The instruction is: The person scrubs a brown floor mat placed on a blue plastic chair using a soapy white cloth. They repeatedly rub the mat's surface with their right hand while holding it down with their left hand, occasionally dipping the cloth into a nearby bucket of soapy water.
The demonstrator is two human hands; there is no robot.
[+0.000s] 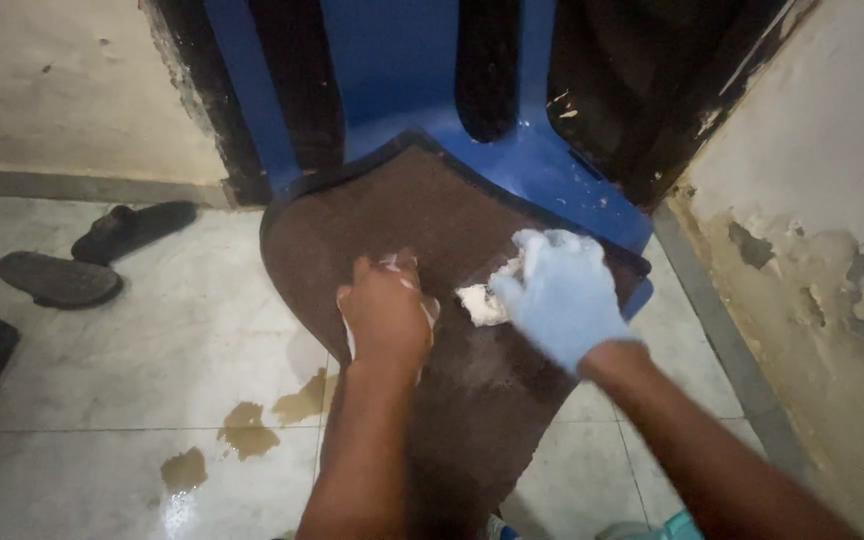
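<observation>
Two hands on the mat (402,215), mid-frame: left hand (384,315) fisted on a cloth (430,308), gloved right hand (560,295) gripping a white wad (480,303). I'd scrub in short firm strokes, pinning the mat against the blue chair (402,60).

no packages, no labels, no signs, no screens

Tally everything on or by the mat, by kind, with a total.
Brown mat: 1
Blue plastic chair: 1
Dark sandals: 2
Pale cloth wads: 2
White glove, on right hand: 1
Total: 7
</observation>
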